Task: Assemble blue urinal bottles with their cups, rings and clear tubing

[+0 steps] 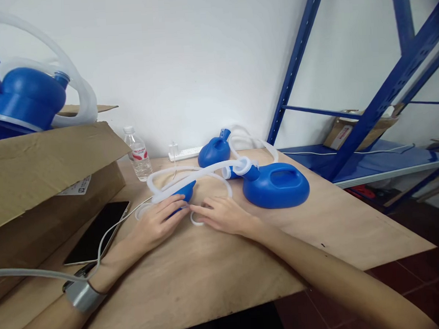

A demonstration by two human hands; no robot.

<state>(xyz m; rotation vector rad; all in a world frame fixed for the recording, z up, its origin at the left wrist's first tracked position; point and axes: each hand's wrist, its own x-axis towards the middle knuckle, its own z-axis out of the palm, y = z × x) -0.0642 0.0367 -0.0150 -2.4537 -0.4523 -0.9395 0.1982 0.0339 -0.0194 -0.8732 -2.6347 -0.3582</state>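
The left hand [159, 220], the nearer, drapes over a blue piece [186, 191] slanting toward the far right on the counter [210, 268], the right hand [225, 215] loosely bent at its near-right side, any grasp unclear.

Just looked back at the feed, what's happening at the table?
A person's left hand lies against a blue piece on the wooden table, the right hand's fingertips close beside it; how firmly either grips is hidden. A whitish tube runs toward the spout of a blue jug on the right. Another blue jug sits near the wall.
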